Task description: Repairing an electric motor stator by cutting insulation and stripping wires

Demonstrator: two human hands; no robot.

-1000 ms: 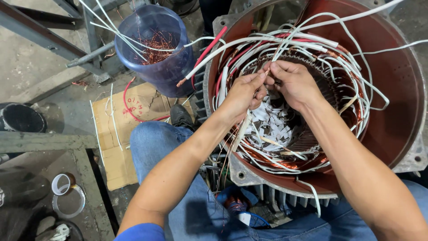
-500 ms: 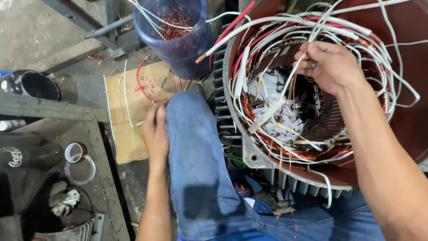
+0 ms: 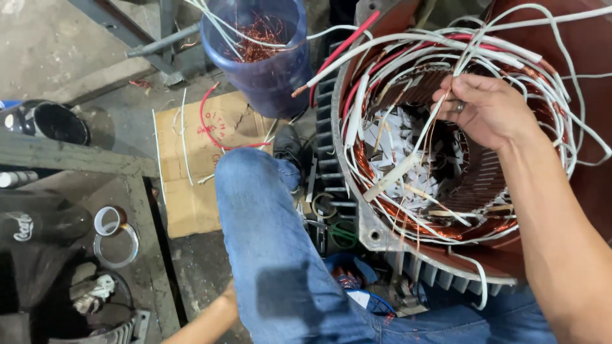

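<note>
My right hand [image 3: 488, 108] is over the open end of a large red-brown motor stator [image 3: 577, 159]. Its fingers are closed on a few white sleeved leads [image 3: 440, 111] rising from the copper winding [image 3: 382, 185]. A ring is on one finger. White and red leads loop around the stator's bore, and white paper strips [image 3: 395, 137] fill the slots. My left forearm [image 3: 207, 322] lies low at the bottom left beside my jeans-clad leg [image 3: 268, 242]. The left hand itself is hidden behind that leg.
A blue plastic bucket [image 3: 268, 76] with scrap copper wire stands at the top centre. A cardboard sheet [image 3: 191, 165] with loose red and white wires lies on the floor. To the left are a dark round can [image 3: 57, 124], tape rolls [image 3: 108, 220] and metal frame bars [image 3: 159, 41].
My left hand has left the stator, dropped past my knee and gone out of sight behind the leg. My right hand stays on the white leads at the winding.
</note>
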